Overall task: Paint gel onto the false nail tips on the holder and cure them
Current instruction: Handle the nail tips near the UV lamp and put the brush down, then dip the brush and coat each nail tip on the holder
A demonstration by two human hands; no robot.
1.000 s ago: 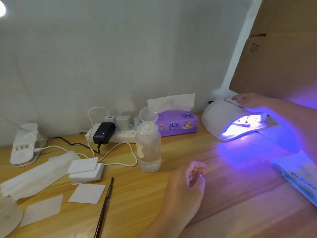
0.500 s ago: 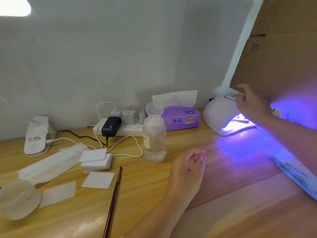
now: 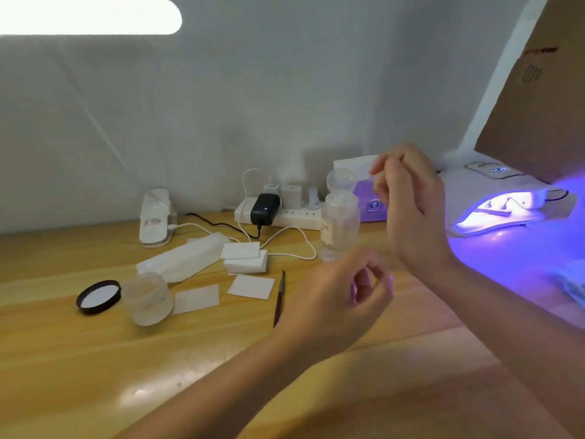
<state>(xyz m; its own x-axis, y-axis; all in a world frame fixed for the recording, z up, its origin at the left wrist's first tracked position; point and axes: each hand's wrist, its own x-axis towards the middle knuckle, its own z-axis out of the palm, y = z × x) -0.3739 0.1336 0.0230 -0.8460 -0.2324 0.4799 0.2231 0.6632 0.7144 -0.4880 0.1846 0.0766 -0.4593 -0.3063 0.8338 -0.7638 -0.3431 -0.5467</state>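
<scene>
The white curing lamp [image 3: 468, 188] stands at the back right, lit violet. Inside its opening I see the nail holder [image 3: 497, 210] with small tips on it. My right hand [image 3: 408, 204] hovers in the air left of the lamp, fingers loosely bent, holding nothing. My left hand [image 3: 342, 299] hangs above the table in front of a clear bottle [image 3: 338, 223], fingers loosely curled and empty. A thin dark brush [image 3: 279, 296] lies on the wood just left of my left hand.
A frosted jar [image 3: 148, 299] and its black lid [image 3: 98, 296] sit at the left. White wipes [image 3: 247, 261], a power strip with chargers [image 3: 278, 210], a purple tissue pack [image 3: 372, 201] and a cardboard box [image 3: 544, 106] above the lamp surround the wooden table [image 3: 95, 359].
My right hand has left the lamp and swung left into mid-air. My left hand has lifted slightly off the table. The view has shifted left, revealing the jar and lid.
</scene>
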